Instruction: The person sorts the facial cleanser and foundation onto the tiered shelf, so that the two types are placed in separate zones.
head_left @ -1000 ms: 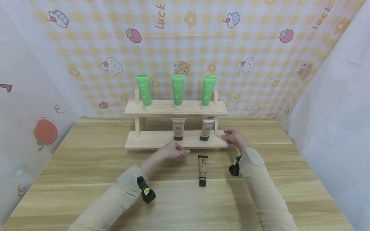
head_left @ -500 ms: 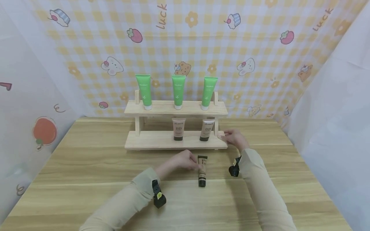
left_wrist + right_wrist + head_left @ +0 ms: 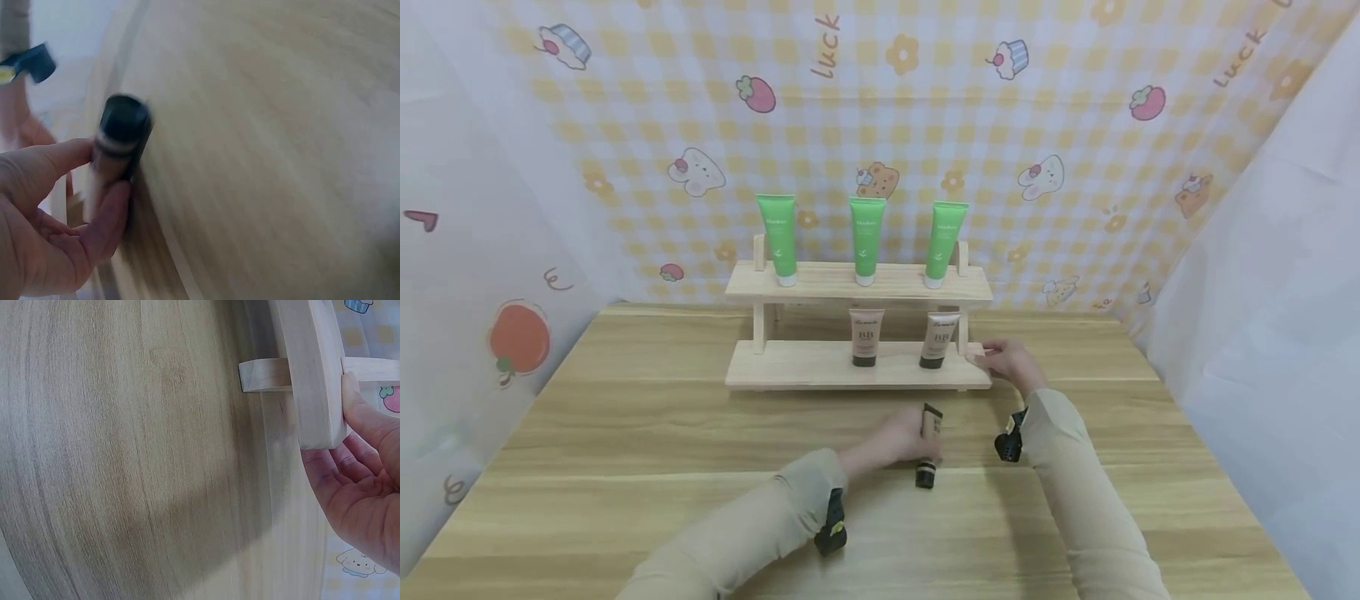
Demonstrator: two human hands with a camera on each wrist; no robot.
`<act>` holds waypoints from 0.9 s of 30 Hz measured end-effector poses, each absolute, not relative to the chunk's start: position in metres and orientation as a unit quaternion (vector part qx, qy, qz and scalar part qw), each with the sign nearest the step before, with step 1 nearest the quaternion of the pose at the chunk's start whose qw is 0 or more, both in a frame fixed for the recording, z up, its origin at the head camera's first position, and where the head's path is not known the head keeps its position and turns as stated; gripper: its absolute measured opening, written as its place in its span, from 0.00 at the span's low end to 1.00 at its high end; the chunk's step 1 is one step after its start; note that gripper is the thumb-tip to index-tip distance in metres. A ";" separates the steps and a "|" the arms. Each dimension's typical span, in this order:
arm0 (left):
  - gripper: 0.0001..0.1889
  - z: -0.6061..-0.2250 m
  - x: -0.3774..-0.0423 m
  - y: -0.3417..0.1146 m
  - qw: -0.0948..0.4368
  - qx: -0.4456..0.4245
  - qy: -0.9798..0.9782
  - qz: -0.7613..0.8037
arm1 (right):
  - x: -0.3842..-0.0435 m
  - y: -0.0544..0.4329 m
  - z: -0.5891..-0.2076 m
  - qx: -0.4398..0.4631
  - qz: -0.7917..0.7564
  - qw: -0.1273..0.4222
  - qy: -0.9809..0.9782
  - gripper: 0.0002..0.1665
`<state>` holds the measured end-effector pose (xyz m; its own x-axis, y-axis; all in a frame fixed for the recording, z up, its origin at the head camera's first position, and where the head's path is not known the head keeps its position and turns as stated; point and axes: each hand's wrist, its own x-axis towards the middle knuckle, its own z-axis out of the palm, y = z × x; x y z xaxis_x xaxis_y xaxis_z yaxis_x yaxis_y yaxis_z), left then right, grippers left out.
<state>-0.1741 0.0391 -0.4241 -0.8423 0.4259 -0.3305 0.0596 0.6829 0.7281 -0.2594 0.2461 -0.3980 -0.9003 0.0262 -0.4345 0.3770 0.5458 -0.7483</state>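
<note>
My left hand (image 3: 901,437) pinches a beige tube with a black cap (image 3: 926,476), over the table in front of the rack. In the left wrist view the thumb and fingers lie on either side of the tube's body, and its black cap (image 3: 124,122) faces the camera. My right hand (image 3: 1013,365) grips the right end of the lower board of a two-tier wooden rack (image 3: 797,367). In the right wrist view its thumb is on top of the board (image 3: 315,381), with the fingers underneath.
Three green tubes (image 3: 867,242) stand on the upper board. On the lower board are a pink BB cream tube (image 3: 865,337) and a second one (image 3: 937,340) to its right, tilted slightly. Behind the wooden table (image 3: 647,433) hangs a checked cloth (image 3: 820,142).
The left hand has come away from the lower board, moving right and toward me, and has taken hold of the beige tube, which now tilts slightly. The right hand stays in place.
</note>
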 end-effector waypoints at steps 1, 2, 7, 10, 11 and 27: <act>0.11 -0.425 -0.173 0.040 0.246 0.140 0.883 0.374 | -0.259 0.246 -0.398 0.115 -0.464 0.190 0.858 0.37; 0.10 -0.425 -0.173 0.041 0.246 0.144 0.883 0.373 | -0.258 0.246 -0.398 0.111 -0.463 0.190 0.859 0.37; 0.11 -0.424 -0.173 0.040 0.259 0.130 0.880 0.376 | -0.256 0.247 -0.399 0.104 -0.464 0.188 0.859 0.37; 0.11 -0.423 -0.173 0.038 0.264 0.131 0.875 0.383 | -0.256 0.247 -0.399 0.106 -0.463 0.185 0.861 0.37; 0.12 -0.423 -0.172 0.038 0.264 0.133 0.874 0.386 | -0.256 0.247 -0.399 0.106 -0.460 0.184 0.862 0.37; 0.12 -0.436 -0.166 0.023 0.226 0.164 0.822 0.496 | -0.253 0.247 -0.395 0.109 -0.455 0.185 0.864 0.42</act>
